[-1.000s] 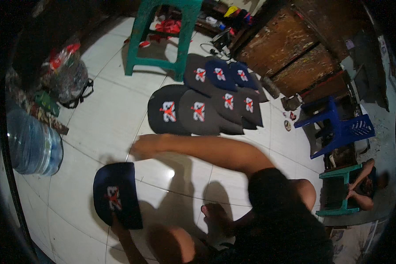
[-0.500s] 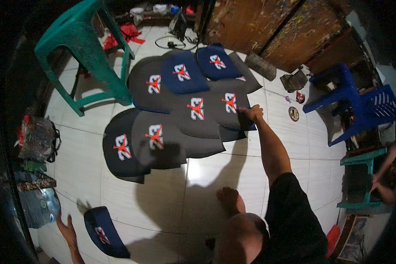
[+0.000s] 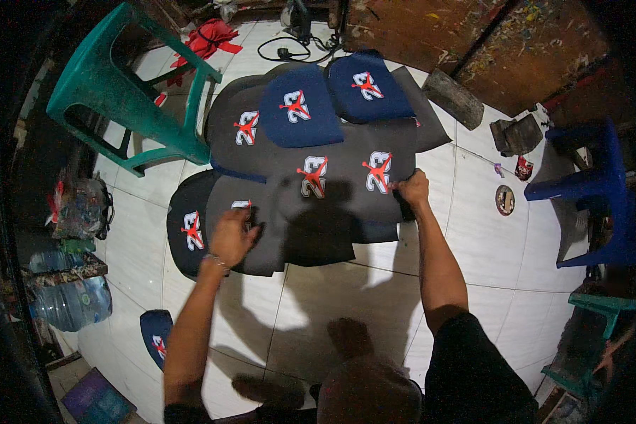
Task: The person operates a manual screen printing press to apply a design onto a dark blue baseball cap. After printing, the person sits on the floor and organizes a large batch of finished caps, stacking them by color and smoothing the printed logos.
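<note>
Left hand (image 3: 232, 237) over grey panel (image 3: 267, 199) — right hand (image 3: 414, 189) at another's edge.

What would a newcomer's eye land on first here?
Probably the overlapping grey and navy printed panels spread across the tiled floor, with the left hand over their near left side and the right hand at their near right side. Then the green stool, upper left, and the lone navy panel, lower left.
</note>
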`<state>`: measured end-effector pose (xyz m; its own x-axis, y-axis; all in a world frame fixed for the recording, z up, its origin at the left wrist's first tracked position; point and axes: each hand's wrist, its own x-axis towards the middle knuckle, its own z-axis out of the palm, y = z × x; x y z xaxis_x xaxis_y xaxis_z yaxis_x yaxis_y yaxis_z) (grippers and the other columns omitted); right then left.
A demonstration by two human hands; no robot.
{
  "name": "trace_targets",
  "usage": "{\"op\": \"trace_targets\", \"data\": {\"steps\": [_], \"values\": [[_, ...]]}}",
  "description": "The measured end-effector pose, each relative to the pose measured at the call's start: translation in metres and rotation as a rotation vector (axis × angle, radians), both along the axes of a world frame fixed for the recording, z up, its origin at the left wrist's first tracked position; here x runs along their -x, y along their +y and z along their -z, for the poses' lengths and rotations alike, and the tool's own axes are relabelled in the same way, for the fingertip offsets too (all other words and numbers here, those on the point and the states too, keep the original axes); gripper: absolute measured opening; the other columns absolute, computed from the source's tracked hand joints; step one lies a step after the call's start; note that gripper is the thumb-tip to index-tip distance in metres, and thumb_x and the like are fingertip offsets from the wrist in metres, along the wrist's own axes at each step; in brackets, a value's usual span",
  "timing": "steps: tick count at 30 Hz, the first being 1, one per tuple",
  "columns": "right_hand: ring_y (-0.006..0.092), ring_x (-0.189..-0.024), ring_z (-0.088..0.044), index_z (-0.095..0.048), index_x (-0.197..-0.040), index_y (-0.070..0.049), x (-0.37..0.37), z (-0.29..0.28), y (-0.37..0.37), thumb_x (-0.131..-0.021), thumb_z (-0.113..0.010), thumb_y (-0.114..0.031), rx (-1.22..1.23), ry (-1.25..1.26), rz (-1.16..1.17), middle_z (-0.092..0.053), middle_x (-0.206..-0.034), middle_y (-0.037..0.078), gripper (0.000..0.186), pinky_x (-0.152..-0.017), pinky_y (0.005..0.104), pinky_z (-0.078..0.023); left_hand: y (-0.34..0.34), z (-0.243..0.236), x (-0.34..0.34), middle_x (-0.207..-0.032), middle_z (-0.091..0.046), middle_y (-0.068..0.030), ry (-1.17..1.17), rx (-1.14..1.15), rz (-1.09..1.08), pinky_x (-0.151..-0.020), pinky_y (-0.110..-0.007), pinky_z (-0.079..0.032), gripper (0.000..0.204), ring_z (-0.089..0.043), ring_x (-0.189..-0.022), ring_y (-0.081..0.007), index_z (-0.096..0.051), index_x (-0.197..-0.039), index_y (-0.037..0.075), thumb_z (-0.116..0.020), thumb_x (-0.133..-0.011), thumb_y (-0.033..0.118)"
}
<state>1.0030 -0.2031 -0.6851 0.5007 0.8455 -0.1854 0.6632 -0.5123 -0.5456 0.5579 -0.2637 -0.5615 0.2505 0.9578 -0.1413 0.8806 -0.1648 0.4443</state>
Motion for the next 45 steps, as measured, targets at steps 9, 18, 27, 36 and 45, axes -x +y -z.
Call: {"op": "trace_targets", "data": {"steps": [9,18,27,36,45], "values": [[0.0188,-0.080,-0.065,-0.068,-0.104,-0.001,-0.151,-0.040,-0.145,-0.067,-0.081,-0.001,0.051,0.695,-0.054,-0.071,-0.094,0.008,0.039,-0.071,0.0342,-0.053,-0.024,0.088,-0.168,-0.138,-0.045,-0.0217,-0.118,-0.137,0.219,-0.111,-0.050,-0.029,0.072,-0.040,-0.131,-0.0352,-0.046,-0.134,-0.001,-0.071,-0.080,0.039],[0.0158,-0.079,-0.063,-0.068,-0.101,0.001,-0.126,-0.027,-0.221,-0.070,-0.082,-0.006,-0.057,0.854,0.080,-0.071,-0.092,0.006,0.034,-0.072,0.0344,-0.051,-0.036,0.132,-0.236,-0.144,-0.044,-0.0131,-0.129,-0.371,0.436,-0.114,-0.057,-0.019,0.062,-0.034,-0.136,-0.0363,-0.047,-0.137,0.004,-0.065,-0.087,0.036],[0.0121,-0.076,-0.059,-0.063,-0.110,0.000,-0.056,-0.034,-0.199,-0.086,-0.073,-0.017,0.066,1.434,0.312,-0.068,-0.093,0.004,0.031,-0.070,0.0271,-0.047,-0.120,0.095,-0.264,-0.141,-0.048,-0.0077,-0.287,-0.356,0.500,-0.110,-0.062,-0.023,0.054,-0.037,-0.134,-0.0318,-0.054,-0.133,0.007,-0.063,-0.089,0.037],[0.0148,-0.090,-0.063,-0.064,-0.112,0.002,-0.021,-0.016,-0.174,-0.079,-0.074,0.001,-0.090,0.933,0.069,-0.070,-0.103,0.007,0.035,-0.082,0.0296,-0.049,-0.030,0.107,-0.180,-0.153,-0.030,-0.0179,-0.290,-0.148,0.169,-0.115,-0.057,-0.017,0.071,-0.026,-0.143,-0.0332,-0.032,-0.146,0.001,-0.060,-0.091,0.037],[0.0154,-0.088,-0.063,-0.063,-0.115,0.002,-0.018,-0.011,-0.184,-0.080,-0.076,-0.007,-0.145,0.743,0.030,-0.070,-0.103,0.008,0.038,-0.084,0.0306,-0.050,-0.027,0.098,-0.180,-0.145,-0.043,-0.0137,0.135,-0.283,0.226,-0.111,-0.061,-0.021,0.065,-0.038,-0.133,-0.0379,-0.043,-0.138,0.002,-0.059,-0.089,0.042]]}}
